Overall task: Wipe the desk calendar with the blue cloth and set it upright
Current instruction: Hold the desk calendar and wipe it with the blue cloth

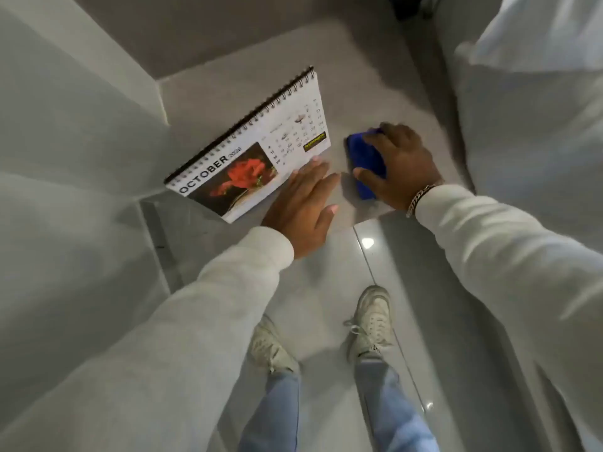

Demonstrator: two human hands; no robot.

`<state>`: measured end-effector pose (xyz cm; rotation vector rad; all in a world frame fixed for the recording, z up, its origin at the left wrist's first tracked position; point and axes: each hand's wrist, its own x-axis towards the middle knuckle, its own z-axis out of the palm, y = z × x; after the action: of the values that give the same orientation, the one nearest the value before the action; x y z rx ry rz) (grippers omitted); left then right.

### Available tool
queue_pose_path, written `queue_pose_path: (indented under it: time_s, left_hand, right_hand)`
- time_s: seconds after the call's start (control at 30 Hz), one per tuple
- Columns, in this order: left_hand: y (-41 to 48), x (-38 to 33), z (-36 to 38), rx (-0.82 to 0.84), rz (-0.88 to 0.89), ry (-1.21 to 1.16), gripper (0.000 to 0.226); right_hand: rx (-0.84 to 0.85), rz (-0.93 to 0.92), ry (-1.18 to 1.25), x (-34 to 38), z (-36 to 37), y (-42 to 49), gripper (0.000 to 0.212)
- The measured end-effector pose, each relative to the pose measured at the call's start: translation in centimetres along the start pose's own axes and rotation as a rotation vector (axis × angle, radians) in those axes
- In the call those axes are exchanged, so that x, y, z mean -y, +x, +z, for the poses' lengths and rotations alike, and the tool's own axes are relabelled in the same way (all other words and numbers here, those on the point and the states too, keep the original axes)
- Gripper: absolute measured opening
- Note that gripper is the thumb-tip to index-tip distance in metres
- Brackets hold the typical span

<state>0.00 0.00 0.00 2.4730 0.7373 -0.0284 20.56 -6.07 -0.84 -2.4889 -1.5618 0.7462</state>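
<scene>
A spiral-bound desk calendar (251,148) showing OCTOBER and a red flower photo lies on a grey surface (375,93), its near left corner hanging over the edge. My left hand (303,203) is flat with fingers spread, fingertips touching the calendar's near edge. To the right, a folded blue cloth (363,161) lies on the surface. My right hand (401,168) rests on top of the cloth, thumb and fingers curled around it.
A grey wall or panel (75,132) rises at the left of the surface. White bedding or fabric (538,109) bulks at the right. Below are glossy floor tiles (424,288), my white shoes (372,321) and jeans.
</scene>
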Motion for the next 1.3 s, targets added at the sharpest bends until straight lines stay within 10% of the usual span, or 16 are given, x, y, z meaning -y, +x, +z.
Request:
queue_pose_path:
  time_s: [0.43,1.0,1.3]
  left_hand:
    - [0.8,4.8,7.1,0.038,0.207,0.447,0.067]
    - [-1.0,3.1,5.0,0.085,0.079,0.013,0.059]
    - [-2.4,1.8,-7.5,-0.057,0.361,0.041,0.059]
  right_hand:
    - [-0.507,0.103,-0.136,-0.8,9.3,1.0,0.059]
    - [-0.564,0.267,-0.038,2.5,8.8,-0.2,0.046]
    - [-0.394,0.365,0.064,5.4,8.3,-4.4,0.043]
